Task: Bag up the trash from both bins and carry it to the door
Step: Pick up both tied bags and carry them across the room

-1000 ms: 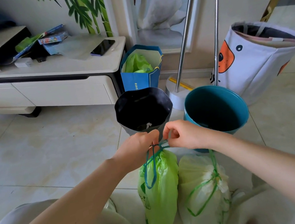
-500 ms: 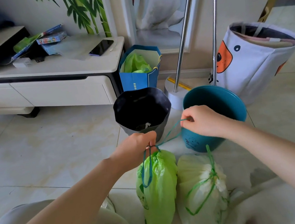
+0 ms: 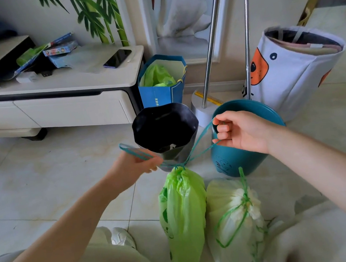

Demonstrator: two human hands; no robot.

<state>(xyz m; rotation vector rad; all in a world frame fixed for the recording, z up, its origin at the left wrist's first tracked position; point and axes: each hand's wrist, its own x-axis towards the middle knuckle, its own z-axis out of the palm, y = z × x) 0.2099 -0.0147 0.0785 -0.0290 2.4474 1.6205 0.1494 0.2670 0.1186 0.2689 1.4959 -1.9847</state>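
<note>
Both hands pull the teal drawstring of the green trash bag apart: the left hand has its fingers curled round one loop at about 9 o'clock from the bag's gathered neck, and the right hand pinches the other loop at about 2 o'clock from it. The strands run taut from each hand down to the cinched neck. The green trash bag lies on the tiled floor at 6 o'clock in the view, and a pale trash bag tied with a green cord lies touching it on its 3 o'clock side. Just beyond the neck stands the black bin, and the teal bin stands at 3 o'clock of it, partly behind the right hand. A blue paper bag with green plastic inside stands at 12 o'clock of the black bin, against the white surface that carries a phone. A white fabric basket is at 2 o'clock, behind two metal poles
</note>
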